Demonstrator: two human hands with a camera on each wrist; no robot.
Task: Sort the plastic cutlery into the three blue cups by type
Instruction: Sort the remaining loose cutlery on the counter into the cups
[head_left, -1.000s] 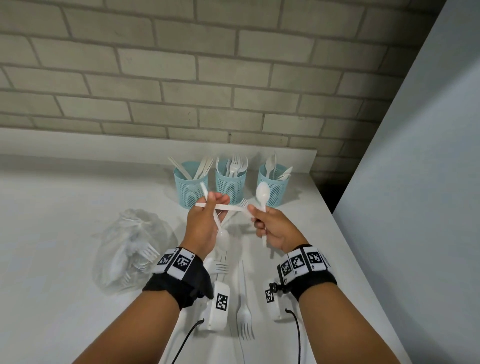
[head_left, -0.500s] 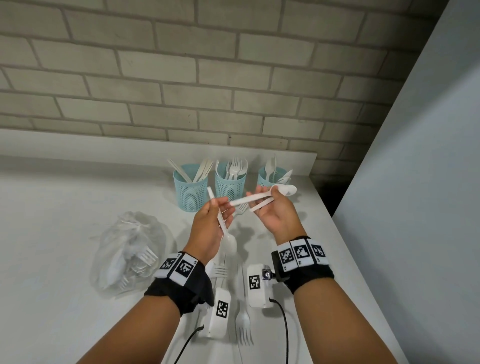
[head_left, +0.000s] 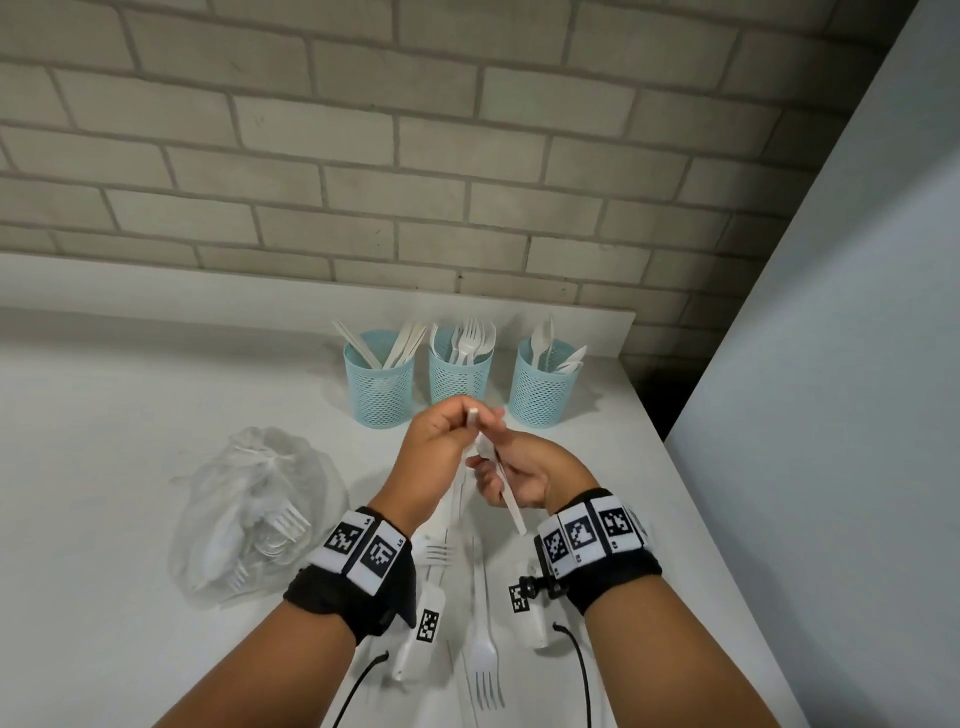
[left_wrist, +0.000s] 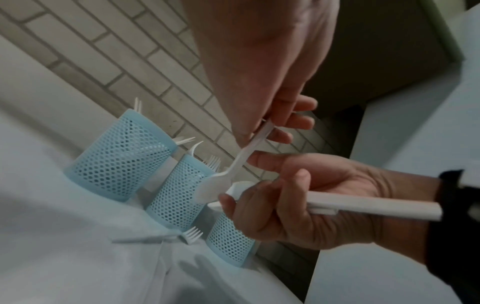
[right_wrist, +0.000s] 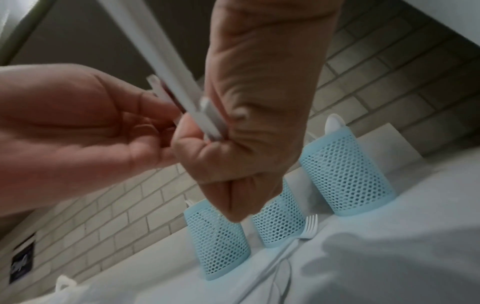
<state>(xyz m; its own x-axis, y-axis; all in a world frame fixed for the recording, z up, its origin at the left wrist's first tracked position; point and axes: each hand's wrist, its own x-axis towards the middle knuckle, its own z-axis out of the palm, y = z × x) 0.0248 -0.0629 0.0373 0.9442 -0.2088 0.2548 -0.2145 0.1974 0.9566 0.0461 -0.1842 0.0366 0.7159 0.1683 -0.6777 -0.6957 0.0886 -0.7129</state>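
Both hands have dropped and met before the cups (head_left: 460, 371). Table (head_left: 104, 415) edge runs close on the right; bag (head_left: 254, 509) left. Left hand (head_left: 431, 457) pinches a spoon (left_wrist: 223, 176) by its handle, bowl down. Right hand (head_left: 524, 475) curls round two handles (left_wrist: 363, 202), fingertips touching the spoon. Forks (head_left: 480, 660) lie beneath the wrists.

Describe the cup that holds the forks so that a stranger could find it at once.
Three blue mesh cups stand in a row on the white counter below the brick wall. The fork cup is the middle one. Only it shows tines above its rim.
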